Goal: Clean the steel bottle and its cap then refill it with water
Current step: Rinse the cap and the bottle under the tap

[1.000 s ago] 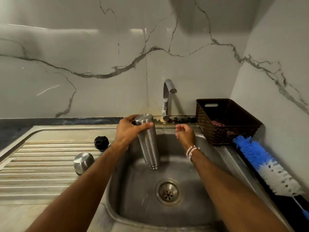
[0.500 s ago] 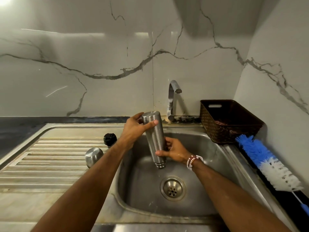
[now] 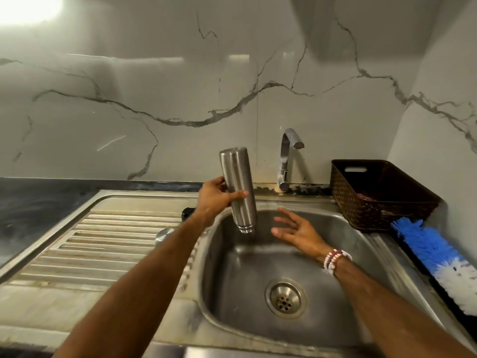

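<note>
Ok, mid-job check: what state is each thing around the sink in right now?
steel bottle: uncapped, upside down, mouth over the sink, gripped by the left hand.
right hand: open, beside the bottle's mouth, not touching.
tap: no water seen running.
black cap: off, on the drainboard, partly hidden.
steel lid: off, on the drainboard.
brush: lying untouched at the right.

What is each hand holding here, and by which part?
The left hand grips the upside-down steel bottle around its middle; the right hand is open, holding nothing.
</note>
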